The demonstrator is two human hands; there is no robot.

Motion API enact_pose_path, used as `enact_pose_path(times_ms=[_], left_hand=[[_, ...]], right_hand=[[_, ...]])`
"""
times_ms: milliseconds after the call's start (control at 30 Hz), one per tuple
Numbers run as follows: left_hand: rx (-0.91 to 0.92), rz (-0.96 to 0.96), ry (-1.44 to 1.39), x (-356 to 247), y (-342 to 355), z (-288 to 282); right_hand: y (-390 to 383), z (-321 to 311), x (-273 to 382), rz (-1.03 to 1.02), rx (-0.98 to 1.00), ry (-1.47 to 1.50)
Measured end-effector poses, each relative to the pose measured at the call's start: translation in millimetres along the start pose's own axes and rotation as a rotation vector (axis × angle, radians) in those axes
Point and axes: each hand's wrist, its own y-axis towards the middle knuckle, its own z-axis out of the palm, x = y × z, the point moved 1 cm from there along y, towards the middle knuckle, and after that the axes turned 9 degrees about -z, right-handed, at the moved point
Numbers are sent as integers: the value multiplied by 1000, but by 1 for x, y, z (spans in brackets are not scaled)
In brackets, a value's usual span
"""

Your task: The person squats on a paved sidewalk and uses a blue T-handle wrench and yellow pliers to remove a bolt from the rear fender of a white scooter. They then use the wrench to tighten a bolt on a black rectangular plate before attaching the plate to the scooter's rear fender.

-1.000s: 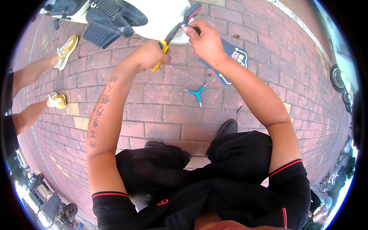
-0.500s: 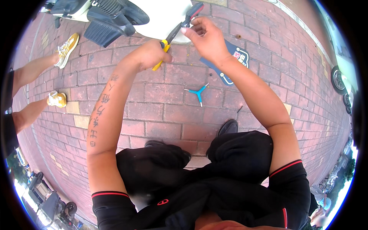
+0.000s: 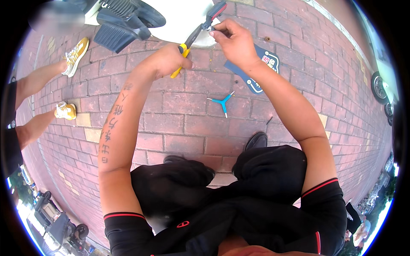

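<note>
The left hand (image 3: 173, 62) is holding the pliers (image 3: 186, 51), its grip wrapping around the yellow handles. The dark nose is pointing up and to the right, reaching the lower end of the red-black piece (image 3: 213, 15), which is sitting at the edge of the white body (image 3: 177, 21). The right hand (image 3: 236, 44) is bringing thumb and fingers near together just beside that end; whether its grip is pinching anything, I cannot tell. Below it, a blue plate (image 3: 243, 77) is lying on the bricks (image 3: 205, 124), and a blue three-armed wrench (image 3: 221, 103) is resting nearby.
</note>
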Motion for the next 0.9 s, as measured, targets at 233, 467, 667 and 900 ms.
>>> enact_pose_path(times_ms=[233, 467, 667, 900], left_hand=[[13, 15, 1, 3, -1, 0], [108, 2, -166, 22, 11, 5], [116, -45, -195, 39, 18, 10], [224, -355, -27, 104, 33, 62]], right_hand=[[-18, -12, -29, 276, 41, 675], [-77, -27, -58, 534, -2, 891], [-110, -27, -72, 598, 29, 849], [-159, -8, -107, 689, 223, 508]])
